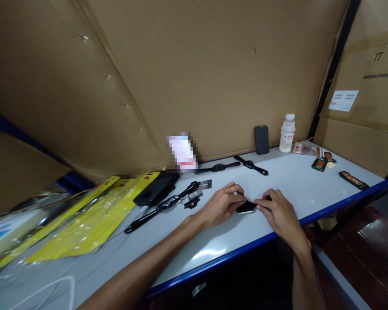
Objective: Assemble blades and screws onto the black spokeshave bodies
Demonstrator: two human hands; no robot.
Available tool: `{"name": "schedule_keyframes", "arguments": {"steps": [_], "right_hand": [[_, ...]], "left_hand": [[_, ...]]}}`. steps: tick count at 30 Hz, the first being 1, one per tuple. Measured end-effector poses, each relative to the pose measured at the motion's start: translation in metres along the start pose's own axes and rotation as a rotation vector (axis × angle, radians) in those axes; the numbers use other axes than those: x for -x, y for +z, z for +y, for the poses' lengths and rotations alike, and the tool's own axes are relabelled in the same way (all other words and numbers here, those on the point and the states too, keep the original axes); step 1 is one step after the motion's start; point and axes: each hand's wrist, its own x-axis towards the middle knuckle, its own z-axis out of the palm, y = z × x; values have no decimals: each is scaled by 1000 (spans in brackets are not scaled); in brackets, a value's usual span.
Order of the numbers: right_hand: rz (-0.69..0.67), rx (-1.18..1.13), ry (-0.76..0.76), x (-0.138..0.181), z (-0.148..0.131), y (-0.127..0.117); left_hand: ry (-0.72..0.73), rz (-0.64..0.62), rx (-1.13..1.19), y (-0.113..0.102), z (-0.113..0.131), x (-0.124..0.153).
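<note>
A small black part with a pale lower edge (245, 208) is between my two hands, low over the table. My left hand (224, 202) pinches it from the left and above. The fingertips of my right hand (278, 213) grip its right end. Left of my hands lies a black spokeshave (161, 206), with flat silver blades (206, 184) and a small black clamp piece (192, 203) beside it. Farther back rest a second spokeshave (218, 167) and a third spokeshave (252, 165). My fingers partly hide the held part.
Yellow plastic packages (87, 228) and a black case (157, 188) cover the table's left side. A phone with a blurred screen (183, 153) leans at the back. Toward the right stand a dark phone (261, 140), a white bottle (287, 134) and snack packets (353, 180). Cardboard (213, 77) walls the back.
</note>
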Motion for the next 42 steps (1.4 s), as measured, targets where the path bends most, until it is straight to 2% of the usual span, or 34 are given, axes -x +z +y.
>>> {"name": "schedule_keyframes", "arguments": {"steps": [6, 10, 13, 16, 21, 26, 30, 33, 36, 39, 42], "right_hand": [[-21, -31, 3, -2, 0, 0], [-19, -75, 23, 5, 9, -3], [-4, -49, 78, 15, 22, -9], [72, 41, 160, 22, 38, -13], [177, 125, 199, 17, 47, -7], [159, 149, 170, 7, 31, 4], [117, 115, 98, 2, 5, 14], [93, 78, 49, -1, -17, 21], [30, 77, 77, -5, -30, 25], [0, 71, 128, -6, -33, 25], [4, 48, 110, -6, -32, 23]], "left_hand": [[18, 9, 42, 3, 4, -2], [-8, 17, -12, 1, 4, 0], [-44, 114, -68, -2, 0, 1], [-100, 207, -95, -3, -10, 2], [-87, 114, -199, 3, -18, 2], [-20, 19, -312, 7, -4, -2], [-14, 22, -328, 5, 3, -4], [-80, 45, -344, 1, -5, -3], [-203, 54, -375, -3, -17, 0], [-294, 68, -326, -3, -20, 2], [-278, 82, -235, 1, -11, 0]]}}
